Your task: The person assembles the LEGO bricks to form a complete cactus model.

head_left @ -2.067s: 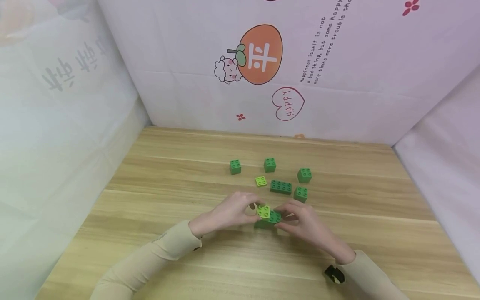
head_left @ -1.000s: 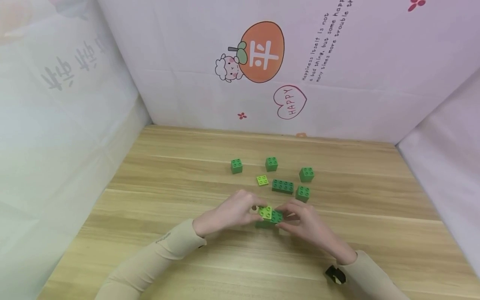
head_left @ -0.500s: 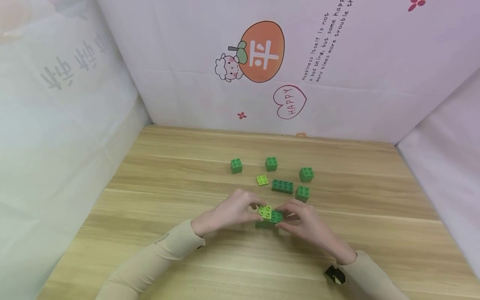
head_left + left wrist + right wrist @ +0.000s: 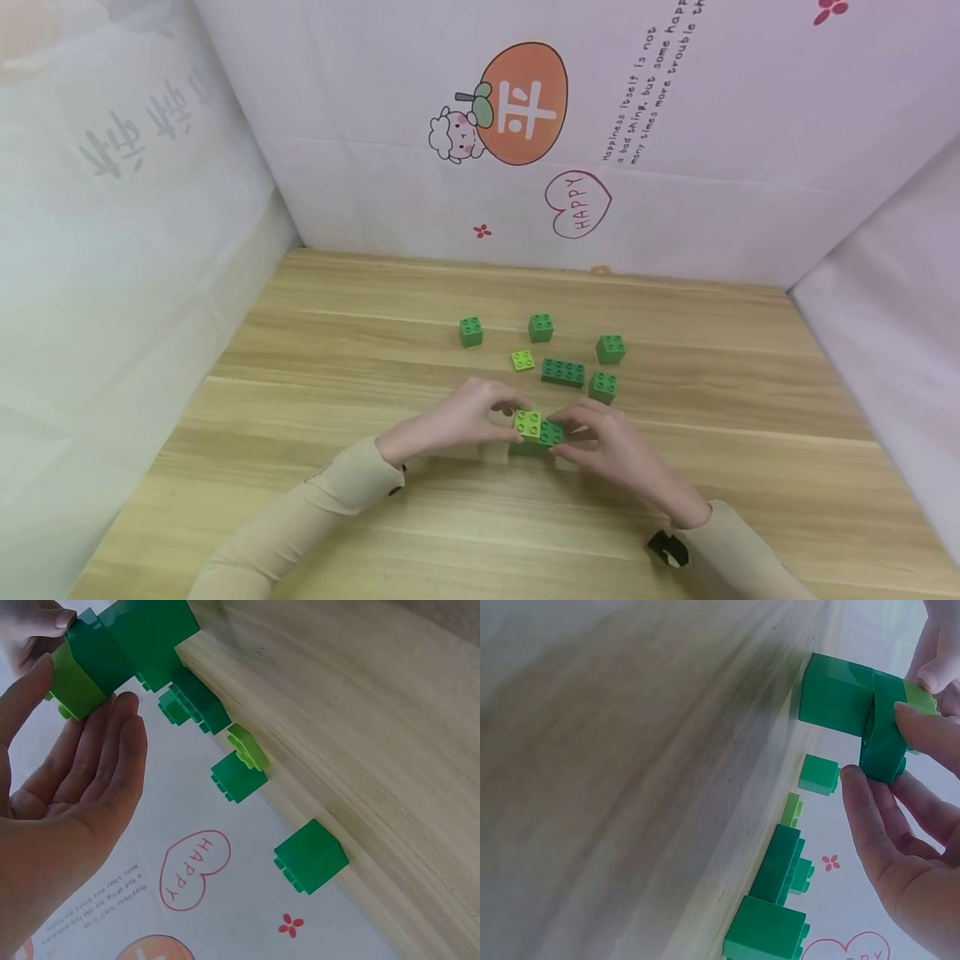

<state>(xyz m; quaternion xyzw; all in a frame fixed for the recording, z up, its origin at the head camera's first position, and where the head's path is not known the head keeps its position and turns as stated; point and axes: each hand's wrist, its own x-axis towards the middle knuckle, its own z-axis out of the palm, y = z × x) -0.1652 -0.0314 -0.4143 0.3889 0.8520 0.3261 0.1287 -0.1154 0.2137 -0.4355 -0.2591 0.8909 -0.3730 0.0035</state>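
Spreading beneath your work, the wooden tabletop (image 4: 360,375) gives the bricks firm, level backing, which is likely why you work low over its near part. Your left hand (image 4: 467,418) comes in from the left and your right hand (image 4: 611,446) from the right, presumably so that one steadies while the other presses. Between them you have the green stack (image 4: 531,449): a lower block (image 4: 836,694) that seems to stand on the wood, then a darker green brick (image 4: 885,750) over it, apparently reaching out to the right. Just beyond, on the far side, lies an eight-stud brick (image 4: 562,372), with a far-left cube (image 4: 471,332), a far-middle cube (image 4: 541,327), a right cube (image 4: 611,348) and a nearer right cube (image 4: 602,387) about it; this spacing probably leaves your fingers room while keeping the pieces reachable. Flatter than these is a loose lime plate (image 4: 522,360), left of the eight-stud brick. Smallest in your grasp, a lime piece (image 4: 528,423) sits on the stack's upper left, pinched narrowly with your left thumb near and forefinger far. Your right thumb and forefinger pinch the darker green brick's right end likewise; how hard either presses, you cannot tell.
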